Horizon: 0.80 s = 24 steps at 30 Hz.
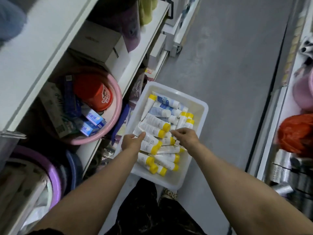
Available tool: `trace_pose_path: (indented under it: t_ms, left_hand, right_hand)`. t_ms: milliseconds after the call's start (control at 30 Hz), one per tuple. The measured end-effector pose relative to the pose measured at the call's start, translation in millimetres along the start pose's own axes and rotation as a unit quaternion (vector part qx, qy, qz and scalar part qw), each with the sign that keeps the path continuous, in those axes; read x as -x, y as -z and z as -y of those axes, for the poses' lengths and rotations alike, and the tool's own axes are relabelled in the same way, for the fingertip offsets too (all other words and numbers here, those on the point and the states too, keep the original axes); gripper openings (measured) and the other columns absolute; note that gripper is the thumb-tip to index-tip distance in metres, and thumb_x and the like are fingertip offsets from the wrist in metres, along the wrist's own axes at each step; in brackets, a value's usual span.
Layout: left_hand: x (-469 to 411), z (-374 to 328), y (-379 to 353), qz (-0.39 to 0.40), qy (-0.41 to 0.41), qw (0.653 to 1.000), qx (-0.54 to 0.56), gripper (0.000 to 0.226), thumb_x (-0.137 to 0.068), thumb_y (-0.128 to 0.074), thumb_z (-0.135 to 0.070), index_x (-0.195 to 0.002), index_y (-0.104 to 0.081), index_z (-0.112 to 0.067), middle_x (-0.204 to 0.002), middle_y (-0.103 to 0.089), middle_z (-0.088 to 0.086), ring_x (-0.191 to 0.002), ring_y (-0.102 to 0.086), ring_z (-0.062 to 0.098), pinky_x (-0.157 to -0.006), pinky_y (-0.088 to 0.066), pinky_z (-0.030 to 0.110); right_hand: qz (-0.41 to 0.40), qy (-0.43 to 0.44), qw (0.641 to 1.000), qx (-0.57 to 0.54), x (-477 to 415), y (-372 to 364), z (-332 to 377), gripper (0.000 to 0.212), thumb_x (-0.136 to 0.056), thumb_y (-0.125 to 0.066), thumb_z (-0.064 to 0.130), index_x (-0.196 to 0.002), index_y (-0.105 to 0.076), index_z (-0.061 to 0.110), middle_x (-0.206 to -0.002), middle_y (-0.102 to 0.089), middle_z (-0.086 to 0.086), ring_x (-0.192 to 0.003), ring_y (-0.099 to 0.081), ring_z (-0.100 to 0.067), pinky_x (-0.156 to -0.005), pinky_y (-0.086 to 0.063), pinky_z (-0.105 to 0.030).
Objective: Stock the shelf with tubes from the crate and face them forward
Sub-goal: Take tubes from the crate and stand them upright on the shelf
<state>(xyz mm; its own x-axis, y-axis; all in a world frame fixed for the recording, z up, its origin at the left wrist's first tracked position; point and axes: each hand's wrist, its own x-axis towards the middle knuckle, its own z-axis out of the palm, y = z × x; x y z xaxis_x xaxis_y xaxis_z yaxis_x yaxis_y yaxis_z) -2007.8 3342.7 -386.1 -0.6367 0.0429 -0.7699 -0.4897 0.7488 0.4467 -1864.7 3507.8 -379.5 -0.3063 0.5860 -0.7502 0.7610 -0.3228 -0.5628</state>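
shelf: left of the aisle, pink basin with boxes on it, no tubes there yet
left hand: over the crate's left edge, fingers curled onto a yellow-capped tube, looks like a grip
crate: on the floor, tubes piled loose
count: roughly fifteen yellow-capped, about five blue-and-white tubes (overlap hides some)
right hand: fingers half curled over the pile, can't tell if it holds anything
step: picking
next: lift, carry left, label outward
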Motion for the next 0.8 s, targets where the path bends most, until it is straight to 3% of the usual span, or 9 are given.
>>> trace_pose_path:
  t_ms: [133,233,300,367,533,633,700,800]
  left_hand:
    - [-11,39,-14,0.019,0.081,0.997,-0.006,0.08,-0.065,-0.076,-0.063,-0.108,-0.067,0.005,-0.108,-0.069,0.022,-0.1,-0.067,0.036,-0.087,-0.056,0.046]
    - [-16,52,-18,0.015,0.113,0.993,0.012,0.079,-0.06,-0.079,-0.063,-0.106,-0.069,0.002,-0.101,-0.072,0.019,-0.092,-0.07,0.033,-0.083,-0.058,0.045]
    - [-15,50,-17,0.009,0.122,0.992,0.036,0.066,-0.066,-0.08,-0.056,-0.101,-0.071,-0.001,-0.089,-0.074,0.014,-0.08,-0.072,0.028,-0.079,-0.06,0.042]
    - [-15,46,-16,0.001,0.131,0.989,0.062,0.052,-0.072,-0.08,-0.048,-0.095,-0.071,-0.002,-0.079,-0.073,0.012,-0.071,-0.072,0.026,-0.074,-0.061,0.04]
    - [-22,43,-16,0.013,0.145,0.987,0.072,0.042,-0.075,-0.079,-0.044,-0.082,-0.071,-0.004,-0.071,-0.072,0.012,-0.064,-0.07,0.026,-0.072,-0.061,0.043]
    - [-26,44,-16,0.005,0.164,0.984,0.073,0.038,-0.076,-0.078,-0.044,-0.077,-0.07,-0.006,-0.068,-0.072,0.009,-0.063,-0.07,0.024,-0.071,-0.061,0.038]
    - [-28,45,-15,0.007,0.172,0.982,0.082,0.037,-0.076,-0.078,-0.043,-0.079,-0.072,-0.006,-0.066,-0.07,0.007,-0.057,-0.067,0.022,-0.066,-0.059,0.035]
    - [-33,50,-14,0.007,0.179,0.979,0.101,0.039,-0.074,-0.079,-0.043,-0.083,-0.074,-0.006,-0.066,-0.07,0.007,-0.056,-0.064,0.022,-0.064,-0.057,0.035]
  right_hand:
    - [0.108,-0.016,0.994,0.014,-6,-26,2,0.029,-0.083,-0.076,0.039,-0.095,-0.074,0.013,-0.076,-0.06,0.007,-0.078,-0.053,-0.014,-0.073,-0.047,-0.034]
    - [0.138,-0.066,0.988,0.035,-13,-42,-1,0.043,-0.083,-0.074,0.046,-0.101,-0.074,0.007,-0.101,-0.069,-0.012,-0.093,-0.06,-0.021,-0.084,-0.052,-0.036]
    - [0.145,-0.093,0.984,0.048,-17,-51,-4,0.05,-0.081,-0.074,0.051,-0.107,-0.071,0.008,-0.112,-0.068,-0.012,-0.104,-0.062,-0.025,-0.093,-0.054,-0.04]
    - [0.14,-0.105,0.983,0.047,-22,-59,-8,0.047,-0.08,-0.075,0.051,-0.105,-0.07,0.011,-0.111,-0.066,-0.007,-0.105,-0.061,-0.024,-0.098,-0.051,-0.043]
    - [0.131,-0.135,0.982,0.006,-27,-73,-13,0.025,-0.079,-0.078,0.045,-0.081,-0.066,0.023,-0.094,-0.064,0.0,-0.081,-0.058,-0.015,-0.087,-0.055,-0.04]
    - [0.141,-0.145,0.979,0.012,-32,-72,-14,0.033,-0.076,-0.08,0.047,-0.092,-0.068,0.02,-0.099,-0.065,-0.001,-0.083,-0.06,-0.017,-0.072,-0.05,-0.033]
    - [0.157,-0.163,0.974,0.01,-33,-71,-13,0.043,-0.076,-0.08,0.049,-0.104,-0.066,0.02,-0.1,-0.065,0.001,-0.093,-0.06,-0.02,-0.075,-0.046,-0.033]
    - [0.172,-0.183,0.968,-0.012,-33,-76,-11,0.04,-0.073,-0.082,0.048,-0.099,-0.066,0.022,-0.094,-0.066,0.004,-0.088,-0.061,-0.016,-0.081,-0.046,-0.035]
